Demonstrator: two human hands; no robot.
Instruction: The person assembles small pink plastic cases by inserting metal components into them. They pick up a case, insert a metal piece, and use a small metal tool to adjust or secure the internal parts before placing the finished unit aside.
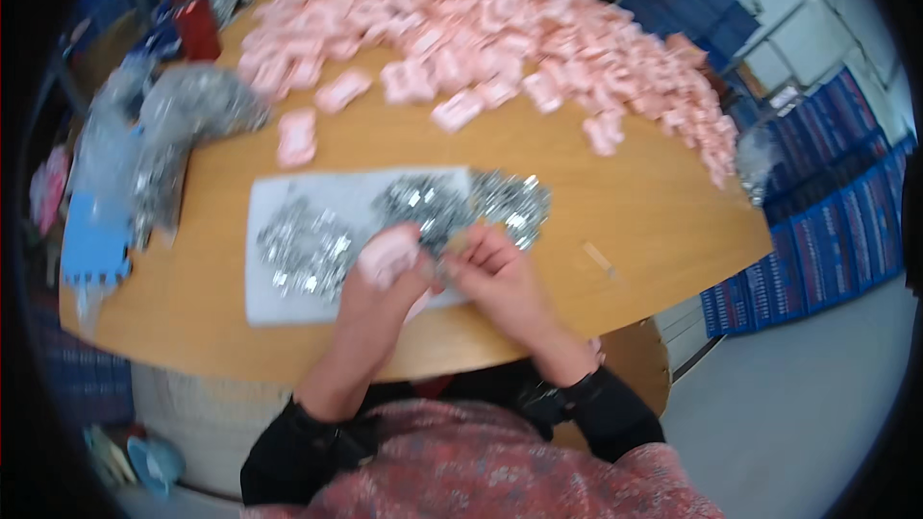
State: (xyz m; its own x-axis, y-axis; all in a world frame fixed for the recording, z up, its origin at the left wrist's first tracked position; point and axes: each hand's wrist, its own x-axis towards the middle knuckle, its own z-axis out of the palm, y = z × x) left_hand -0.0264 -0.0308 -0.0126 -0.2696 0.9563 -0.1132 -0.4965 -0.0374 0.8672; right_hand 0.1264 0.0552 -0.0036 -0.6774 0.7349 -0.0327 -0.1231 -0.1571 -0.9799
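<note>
My left hand is closed round a pale pink plastic piece with a wavy outline, held over the front of a white mat. Close beside it, my right hand has its fingertips pinched together; blur hides what they hold, if anything. On the mat lie two piles of small shiny silver metal parts, a left pile and a middle pile. A third silver pile lies at the mat's right edge, partly on the wooden table.
A large heap of pink plastic pieces covers the far side. One pink piece lies alone behind the mat. Clear bags of metal parts and a blue foam tile sit at left. Blue crates are stacked at right.
</note>
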